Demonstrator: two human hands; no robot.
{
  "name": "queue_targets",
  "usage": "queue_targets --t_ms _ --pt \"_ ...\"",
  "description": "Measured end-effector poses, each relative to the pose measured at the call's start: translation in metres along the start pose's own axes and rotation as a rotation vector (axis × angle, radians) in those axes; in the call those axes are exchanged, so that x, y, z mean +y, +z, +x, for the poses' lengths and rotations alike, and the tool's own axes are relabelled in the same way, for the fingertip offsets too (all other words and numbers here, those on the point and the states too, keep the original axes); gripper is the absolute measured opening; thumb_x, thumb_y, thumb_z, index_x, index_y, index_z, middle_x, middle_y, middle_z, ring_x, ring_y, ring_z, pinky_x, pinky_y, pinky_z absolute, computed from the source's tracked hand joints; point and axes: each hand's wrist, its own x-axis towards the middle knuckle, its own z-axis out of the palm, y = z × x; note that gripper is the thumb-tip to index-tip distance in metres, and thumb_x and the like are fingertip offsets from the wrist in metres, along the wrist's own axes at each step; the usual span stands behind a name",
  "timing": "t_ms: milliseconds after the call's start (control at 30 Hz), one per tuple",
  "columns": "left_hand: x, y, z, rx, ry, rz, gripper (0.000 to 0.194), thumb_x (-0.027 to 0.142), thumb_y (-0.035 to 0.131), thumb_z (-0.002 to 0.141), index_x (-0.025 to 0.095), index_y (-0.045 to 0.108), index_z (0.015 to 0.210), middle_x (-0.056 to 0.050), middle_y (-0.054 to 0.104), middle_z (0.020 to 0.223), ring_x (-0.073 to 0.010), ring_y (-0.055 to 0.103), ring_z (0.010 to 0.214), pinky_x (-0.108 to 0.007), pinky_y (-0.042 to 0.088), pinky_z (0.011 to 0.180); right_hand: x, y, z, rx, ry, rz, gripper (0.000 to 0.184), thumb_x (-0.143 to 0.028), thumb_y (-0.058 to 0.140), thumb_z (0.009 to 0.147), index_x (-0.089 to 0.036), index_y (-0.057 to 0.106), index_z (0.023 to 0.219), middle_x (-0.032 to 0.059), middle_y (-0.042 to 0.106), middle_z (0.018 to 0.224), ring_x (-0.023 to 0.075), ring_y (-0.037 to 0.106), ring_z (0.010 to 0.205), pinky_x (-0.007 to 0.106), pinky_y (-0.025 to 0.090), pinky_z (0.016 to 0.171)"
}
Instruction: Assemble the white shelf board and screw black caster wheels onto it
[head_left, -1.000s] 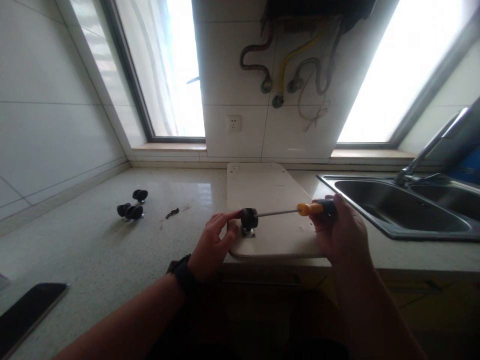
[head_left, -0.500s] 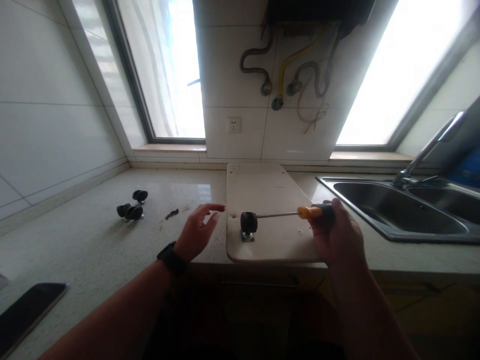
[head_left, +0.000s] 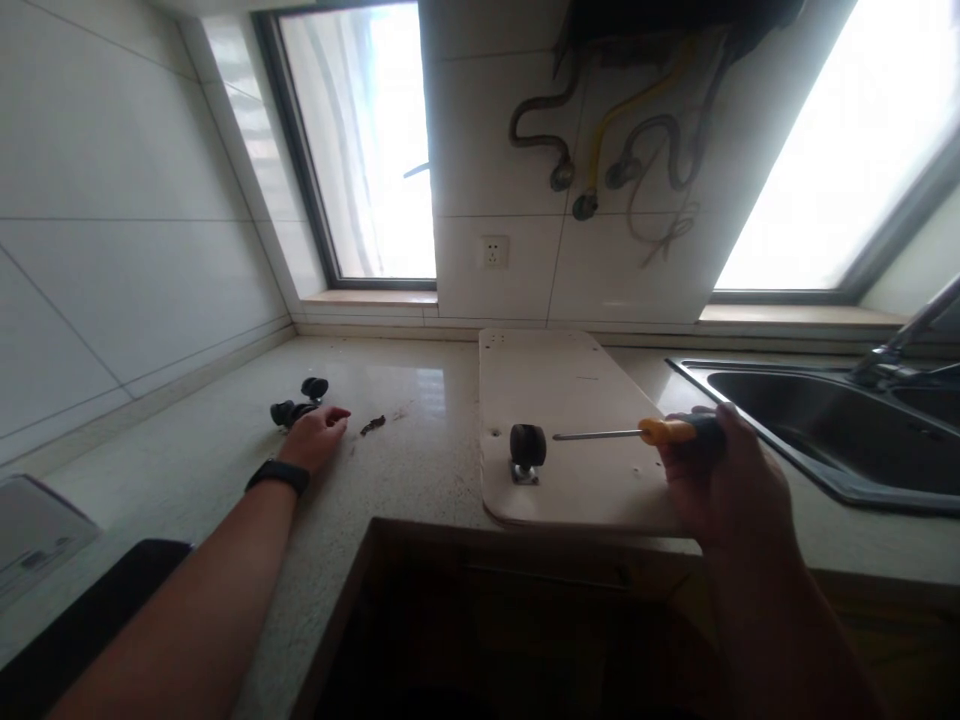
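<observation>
My right hand (head_left: 724, 475) is wrapped round the dark end of a screwdriver (head_left: 667, 430) with a yellow and black handle. Its shaft points left, and the tip hovers just right of a black caster wheel (head_left: 528, 446), apart from it. That caster stands upright on its metal plate near the front left corner of a white board (head_left: 577, 380). Over at the left, my left hand (head_left: 316, 440) reaches to a small group of loose casters (head_left: 282, 412), partly covering one. Its visible fingers are apart; I cannot see a grip. Small dark screws (head_left: 373, 425) lie just right of it.
The speckled countertop (head_left: 420, 460) carries the board. A steel sink (head_left: 795, 420) with a faucet (head_left: 892, 360) is at the right. A dark flat object (head_left: 112, 600) and a whitish device (head_left: 37, 530) lie at the near left. Pipes and a socket (head_left: 495, 252) are on the tiled wall.
My left hand has moved left from beside the board to the loose casters. The screwdriver tip has drawn back rightward from the caster on the board. The view has shifted left.
</observation>
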Motion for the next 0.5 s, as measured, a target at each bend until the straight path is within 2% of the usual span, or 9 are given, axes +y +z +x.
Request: queue_targets --t_ms 167,367,500 --pt "-0.0045 0.0073 -0.0006 -0.081 0.039 0.039 0.047 0.053 0.054 0.084 0.017 0.076 0.104 -0.011 0.076 0.1 -0.0285 0.071 0.093 -0.035 0.052 0.085 0.002 -0.002 0.0002 0.057 0.023 0.005 0.013 -0.023 0.066 0.091 -0.016 0.067 0.08 -0.002 0.066 0.069 0.0124 0.067 0.058 0.024 0.06 0.053" --pt "-0.0008 0.0027 -0.0037 -0.13 0.091 0.049 0.052 0.065 0.061 0.081 0.019 0.078 0.097 -0.012 0.075 0.097 -0.029 0.07 0.092 -0.035 0.051 0.084 0.0005 -0.0022 -0.0015 0.053 0.048 -0.012 0.01 -0.023 0.066 0.09 -0.017 0.067 0.082 -0.003 0.066 0.071 0.0117 0.066 0.059 0.024 0.06 0.054" --pt "0.0008 0.0004 -0.0048 -0.137 0.119 0.059 0.048 0.064 0.062 0.08 0.02 0.079 0.09 -0.013 0.074 0.093 -0.0298 0.068 0.089 -0.037 0.05 0.084 0.0002 -0.0013 -0.0011 0.047 0.043 0.005 0.012 -0.023 0.065 0.089 -0.018 0.066 0.079 -0.0032 0.064 0.071 0.0108 0.065 0.06 0.023 0.06 0.054"
